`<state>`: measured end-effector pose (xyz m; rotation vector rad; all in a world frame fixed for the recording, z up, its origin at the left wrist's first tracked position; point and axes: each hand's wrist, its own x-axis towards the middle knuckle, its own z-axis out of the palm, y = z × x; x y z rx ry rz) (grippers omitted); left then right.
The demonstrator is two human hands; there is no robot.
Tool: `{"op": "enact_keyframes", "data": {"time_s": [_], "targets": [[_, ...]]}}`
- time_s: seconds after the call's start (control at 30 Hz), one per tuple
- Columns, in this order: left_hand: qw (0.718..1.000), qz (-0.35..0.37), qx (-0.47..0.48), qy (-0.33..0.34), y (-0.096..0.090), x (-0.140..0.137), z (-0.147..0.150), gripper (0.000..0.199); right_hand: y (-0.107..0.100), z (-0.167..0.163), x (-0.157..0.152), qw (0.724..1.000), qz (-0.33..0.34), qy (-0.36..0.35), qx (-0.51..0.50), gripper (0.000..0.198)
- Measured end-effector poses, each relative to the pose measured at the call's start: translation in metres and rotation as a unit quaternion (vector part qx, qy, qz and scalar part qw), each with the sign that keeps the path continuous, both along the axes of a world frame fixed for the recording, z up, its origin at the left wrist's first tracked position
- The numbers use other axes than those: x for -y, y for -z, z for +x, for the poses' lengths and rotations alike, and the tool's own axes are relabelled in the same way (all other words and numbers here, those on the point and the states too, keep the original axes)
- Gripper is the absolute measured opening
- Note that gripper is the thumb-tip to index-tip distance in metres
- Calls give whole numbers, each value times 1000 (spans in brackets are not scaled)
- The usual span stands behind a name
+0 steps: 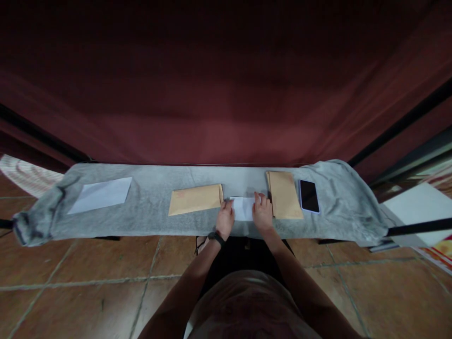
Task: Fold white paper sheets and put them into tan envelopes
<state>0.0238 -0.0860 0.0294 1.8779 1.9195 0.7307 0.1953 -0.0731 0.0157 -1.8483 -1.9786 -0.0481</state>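
A small white sheet of paper [243, 209], seemingly folded, lies on the grey cloth in front of me. My left hand [225, 220], with a dark band on the wrist, holds its left edge, fingers closed together. My right hand [263, 213] grips the right edge with bent fingers. Just left of my left hand lies a brown envelope [195, 200], slightly slanted. Against my right hand sits a stack of brown envelopes [285, 195]. My fingertips partly hide both side edges of the paper.
A phone [309, 196] with a dark screen lies right of the envelope stack. Another white sheet [100, 195] rests toward the left end. The grey cloth [148, 188] covers a long, narrow surface. Behind it hangs a dark red curtain [219, 117]; black bars flank both ends.
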Motion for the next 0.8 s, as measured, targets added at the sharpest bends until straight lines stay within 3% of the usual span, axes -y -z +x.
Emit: {"op": "enact_keyframes", "data": {"time_s": [0.2, 0.33, 0.5, 0.8], "targets": [[976, 21, -196, 92, 4, 15, 17, 52, 11, -19, 16, 995, -30, -92, -25, 43], [971, 19, -204, 125, 13, 16, 22, 55, 14, -19, 23, 994, -45, -103, 12, 50], [968, 36, -207, 135, 18, 18, 10, 61, 18, -8, 23, 997, -15, -78, 17, 55], [965, 55, -219, 132, 21, 44, -9, 60, 27, 1, 27, 999, 2, -43, 9, 60]]}}
